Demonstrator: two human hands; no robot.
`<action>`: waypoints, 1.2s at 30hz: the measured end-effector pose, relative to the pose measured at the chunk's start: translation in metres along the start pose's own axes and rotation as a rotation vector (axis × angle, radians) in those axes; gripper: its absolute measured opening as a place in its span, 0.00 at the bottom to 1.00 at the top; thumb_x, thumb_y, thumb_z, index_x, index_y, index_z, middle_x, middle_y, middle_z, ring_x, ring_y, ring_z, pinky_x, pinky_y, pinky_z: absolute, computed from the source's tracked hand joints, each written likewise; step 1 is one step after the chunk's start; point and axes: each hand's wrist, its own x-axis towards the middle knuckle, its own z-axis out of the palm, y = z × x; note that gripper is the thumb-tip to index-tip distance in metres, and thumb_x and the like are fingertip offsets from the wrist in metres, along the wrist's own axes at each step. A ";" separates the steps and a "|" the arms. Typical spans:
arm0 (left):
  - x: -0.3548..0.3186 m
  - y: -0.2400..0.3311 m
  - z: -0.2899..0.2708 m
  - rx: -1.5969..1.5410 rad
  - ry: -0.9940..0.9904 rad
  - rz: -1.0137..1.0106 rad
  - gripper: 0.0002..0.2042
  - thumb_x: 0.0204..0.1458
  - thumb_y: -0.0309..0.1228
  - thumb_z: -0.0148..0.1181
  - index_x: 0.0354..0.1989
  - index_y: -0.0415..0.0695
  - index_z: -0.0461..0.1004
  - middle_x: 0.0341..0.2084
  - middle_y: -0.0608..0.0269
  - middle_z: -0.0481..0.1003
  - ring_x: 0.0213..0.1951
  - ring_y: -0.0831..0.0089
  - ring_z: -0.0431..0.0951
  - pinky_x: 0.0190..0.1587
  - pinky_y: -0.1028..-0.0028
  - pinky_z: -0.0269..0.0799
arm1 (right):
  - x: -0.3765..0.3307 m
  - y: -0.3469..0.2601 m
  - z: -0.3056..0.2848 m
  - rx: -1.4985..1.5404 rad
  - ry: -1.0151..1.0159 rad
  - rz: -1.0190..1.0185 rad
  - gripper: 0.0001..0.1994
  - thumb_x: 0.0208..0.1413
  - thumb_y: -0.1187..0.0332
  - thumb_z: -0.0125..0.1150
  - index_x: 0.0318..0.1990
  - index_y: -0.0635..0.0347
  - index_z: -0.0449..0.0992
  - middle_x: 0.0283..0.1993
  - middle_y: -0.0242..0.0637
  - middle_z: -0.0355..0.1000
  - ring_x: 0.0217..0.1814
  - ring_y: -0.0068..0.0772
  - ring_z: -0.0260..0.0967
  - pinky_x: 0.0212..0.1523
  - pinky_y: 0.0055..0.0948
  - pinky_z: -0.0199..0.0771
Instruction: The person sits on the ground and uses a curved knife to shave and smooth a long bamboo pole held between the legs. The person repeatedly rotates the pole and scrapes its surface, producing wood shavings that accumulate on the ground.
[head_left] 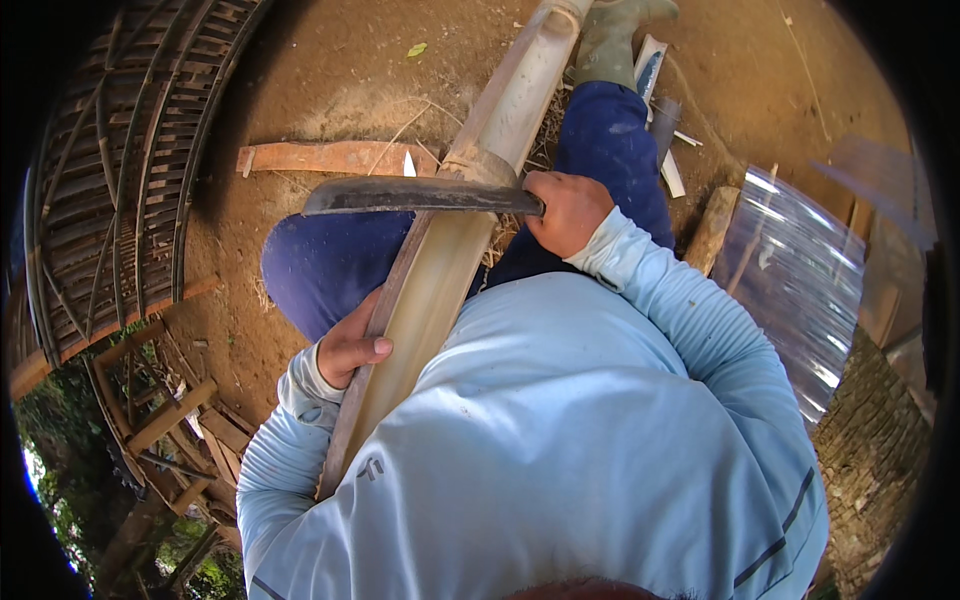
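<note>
Head view: right hand (567, 212) grips machete (400, 194); left hand (352, 343) clasps split bamboo (432, 275) between them. Apparently trimming; next stroke needs bracing.

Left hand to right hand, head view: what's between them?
In the head view, from the left hand: the split bamboo, hollow side showing, then a strip of blue trousers before the right hand.

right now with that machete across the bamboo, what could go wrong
With the machete in the right hand reaching across the split bamboo culm, its far end beside the left leg, a slip might cut that leg. The bare left hand holds the culm by its split edge, which could scrape it.
</note>
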 end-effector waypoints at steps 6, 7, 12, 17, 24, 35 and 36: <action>0.001 0.002 0.001 0.054 0.021 -0.029 0.53 0.44 0.52 0.64 0.74 0.35 0.44 0.67 0.48 0.59 0.68 0.62 0.60 0.69 0.66 0.51 | -0.001 0.005 0.002 -0.009 0.012 -0.020 0.11 0.48 0.65 0.66 0.39 0.54 0.76 0.35 0.43 0.77 0.39 0.52 0.77 0.39 0.47 0.77; 0.001 0.003 0.000 0.060 0.015 -0.036 0.53 0.44 0.52 0.64 0.74 0.35 0.44 0.67 0.49 0.59 0.67 0.62 0.60 0.69 0.66 0.51 | -0.001 0.005 0.000 -0.017 -0.009 0.011 0.11 0.48 0.65 0.66 0.39 0.54 0.76 0.36 0.44 0.77 0.39 0.52 0.77 0.40 0.48 0.77; 0.000 0.001 0.003 0.060 0.015 -0.011 0.53 0.44 0.52 0.64 0.74 0.34 0.44 0.66 0.49 0.61 0.66 0.62 0.62 0.68 0.67 0.53 | -0.003 0.000 -0.003 0.007 -0.015 0.010 0.11 0.48 0.66 0.66 0.40 0.55 0.76 0.35 0.45 0.77 0.38 0.54 0.76 0.39 0.48 0.77; 0.001 -0.003 -0.003 0.062 0.007 -0.020 0.53 0.45 0.52 0.64 0.74 0.34 0.44 0.66 0.49 0.61 0.66 0.63 0.62 0.68 0.67 0.53 | -0.002 0.002 -0.001 0.013 0.041 -0.005 0.10 0.47 0.69 0.65 0.38 0.55 0.75 0.34 0.45 0.76 0.37 0.54 0.76 0.37 0.46 0.76; 0.002 0.000 -0.002 0.006 0.002 0.000 0.50 0.47 0.47 0.65 0.73 0.34 0.46 0.66 0.51 0.61 0.67 0.63 0.61 0.69 0.66 0.52 | -0.003 0.002 0.003 -0.003 0.068 -0.056 0.10 0.47 0.68 0.66 0.37 0.54 0.76 0.33 0.42 0.76 0.36 0.52 0.76 0.36 0.45 0.76; 0.000 -0.002 -0.001 0.071 -0.002 -0.017 0.52 0.46 0.50 0.63 0.74 0.34 0.43 0.68 0.48 0.59 0.67 0.62 0.60 0.69 0.67 0.51 | -0.003 -0.005 0.003 -0.017 0.038 -0.041 0.11 0.48 0.64 0.67 0.39 0.53 0.75 0.35 0.39 0.77 0.39 0.47 0.78 0.38 0.44 0.78; 0.000 -0.001 -0.001 0.078 0.004 -0.022 0.52 0.46 0.50 0.63 0.74 0.34 0.43 0.67 0.48 0.59 0.67 0.62 0.60 0.69 0.67 0.51 | -0.002 -0.003 0.005 -0.026 0.036 -0.043 0.11 0.48 0.64 0.67 0.39 0.53 0.76 0.35 0.39 0.77 0.40 0.47 0.78 0.38 0.44 0.78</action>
